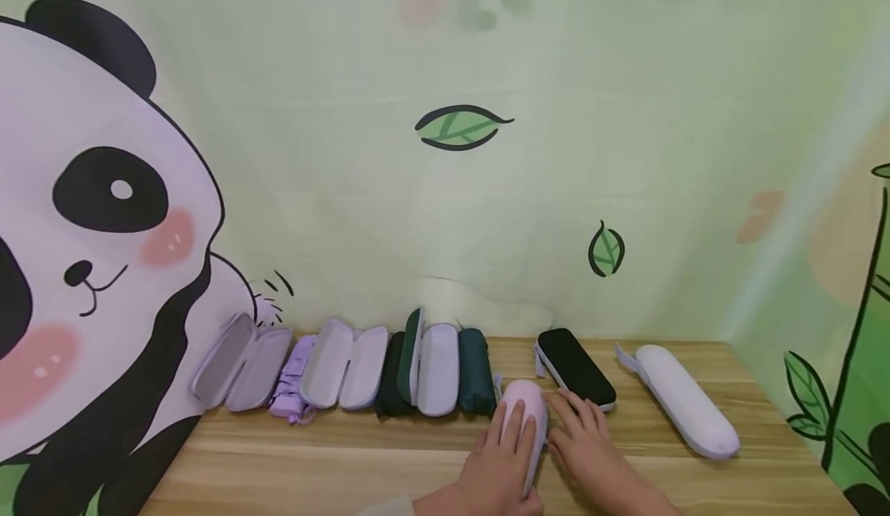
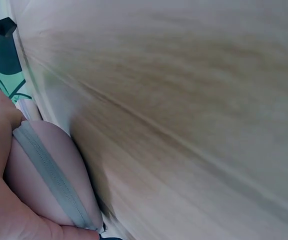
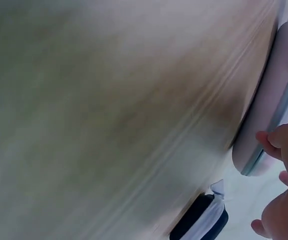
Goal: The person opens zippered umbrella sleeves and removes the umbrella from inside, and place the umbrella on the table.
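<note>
A pale pink zippered hard case [image 1: 526,397] lies on the wooden table, with a grey zipper band [image 2: 49,172] around its side. My left hand [image 1: 497,462] holds it, fingers laid over the top and thumb at the near end. On the case's right side is my right hand [image 1: 591,450]. In the right wrist view, its thumb and a finger [image 3: 270,145] pinch at the zipper band; the zipper pull itself is hidden. Just beyond the right hand lies a closed black case [image 1: 575,365] with a light zipper band.
Farther right is a closed white case [image 1: 688,402] with a strap. To the left stand open cases, grey [image 1: 260,365], white [image 1: 365,365] and green [image 1: 438,369]. Between them lie a purple folded bundle [image 1: 293,381], a black one [image 1: 389,377] and a dark green one [image 1: 474,373]. A printed cloth [image 1: 348,191] hangs behind.
</note>
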A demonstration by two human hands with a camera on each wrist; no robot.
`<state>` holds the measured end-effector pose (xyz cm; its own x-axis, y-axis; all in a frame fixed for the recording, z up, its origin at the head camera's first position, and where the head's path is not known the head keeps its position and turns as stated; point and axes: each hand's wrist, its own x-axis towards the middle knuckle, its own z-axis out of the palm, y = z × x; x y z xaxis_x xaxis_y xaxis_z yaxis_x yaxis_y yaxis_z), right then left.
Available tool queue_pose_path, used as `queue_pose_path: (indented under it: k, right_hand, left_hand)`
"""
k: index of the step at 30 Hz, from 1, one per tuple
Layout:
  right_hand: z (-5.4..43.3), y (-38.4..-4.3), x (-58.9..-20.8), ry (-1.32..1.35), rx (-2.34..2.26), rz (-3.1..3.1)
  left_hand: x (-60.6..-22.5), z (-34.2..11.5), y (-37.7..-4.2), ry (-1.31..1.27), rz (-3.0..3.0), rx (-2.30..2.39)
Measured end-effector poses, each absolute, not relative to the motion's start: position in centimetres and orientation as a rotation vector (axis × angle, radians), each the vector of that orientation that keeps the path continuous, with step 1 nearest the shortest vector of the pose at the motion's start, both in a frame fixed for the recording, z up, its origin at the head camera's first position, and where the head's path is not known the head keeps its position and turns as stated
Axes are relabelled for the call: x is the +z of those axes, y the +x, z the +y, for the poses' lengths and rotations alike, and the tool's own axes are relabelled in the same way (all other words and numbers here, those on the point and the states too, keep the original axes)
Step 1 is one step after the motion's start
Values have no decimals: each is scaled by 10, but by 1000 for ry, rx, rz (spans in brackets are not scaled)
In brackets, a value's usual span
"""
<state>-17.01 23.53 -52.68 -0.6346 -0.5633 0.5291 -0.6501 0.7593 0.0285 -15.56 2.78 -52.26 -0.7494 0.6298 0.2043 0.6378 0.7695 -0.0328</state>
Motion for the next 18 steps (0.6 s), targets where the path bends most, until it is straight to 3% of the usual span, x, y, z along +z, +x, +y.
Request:
queue_pose_path:
  k: [8,14,18]
  right_hand:
    - [236,-170,-526,901,215,-2376]
    - [238,-170,-529,876,169,-2380]
    - [240,-170,-531,867,158,-2382]
  left_hand:
    - [-515,22,-168,-1179,-2919,-26]
    - [-565,15,-216,-1523,-3007,153]
    - [-561,17,-217,-1557,-2998,218]
